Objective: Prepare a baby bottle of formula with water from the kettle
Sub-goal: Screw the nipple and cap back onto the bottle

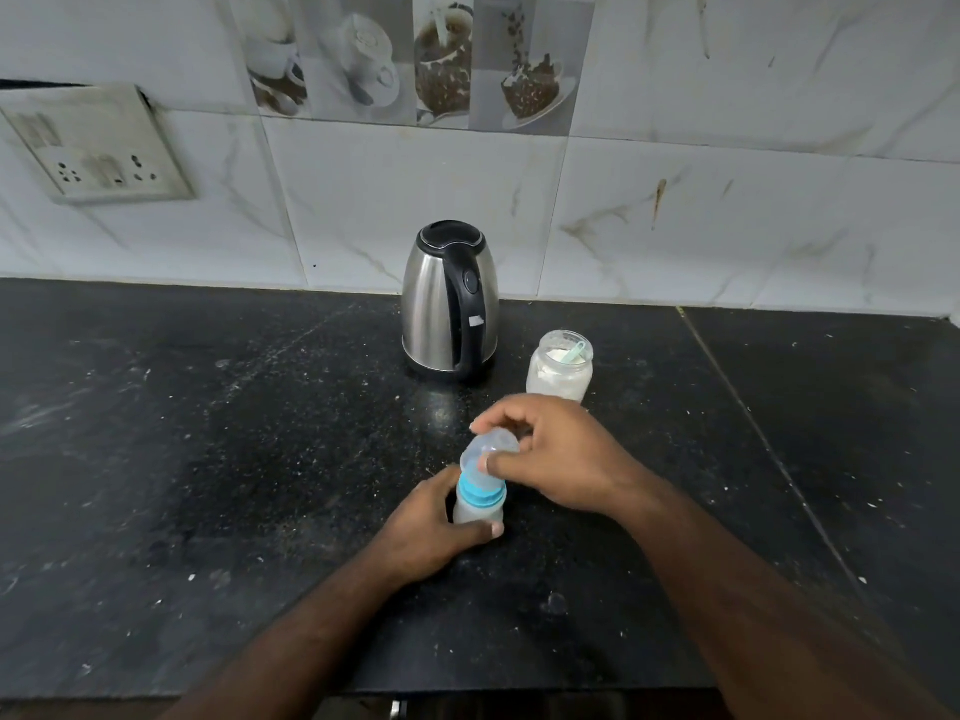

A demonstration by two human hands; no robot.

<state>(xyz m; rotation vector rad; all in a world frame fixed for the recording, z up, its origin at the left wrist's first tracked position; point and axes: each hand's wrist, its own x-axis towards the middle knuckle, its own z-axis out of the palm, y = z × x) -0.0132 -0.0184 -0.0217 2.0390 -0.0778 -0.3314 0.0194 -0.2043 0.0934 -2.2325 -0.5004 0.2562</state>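
Observation:
A baby bottle point(475, 511) with a blue collar stands on the black counter near the middle. My left hand point(431, 527) grips its translucent body from the left. My right hand point(556, 454) pinches the clear dome cap point(491, 457) on top, thumb in front and fingers behind. A steel kettle point(449, 304) with a black handle and a closed lid stands behind the bottle. To its right sits an open glass jar point(561, 368) of white powder with a pale green scoop inside.
The black stone counter point(208, 459) is speckled with white dust. A tiled wall rises behind it, with a socket plate point(98, 148) at the upper left. The counter's front edge runs along the bottom of the view.

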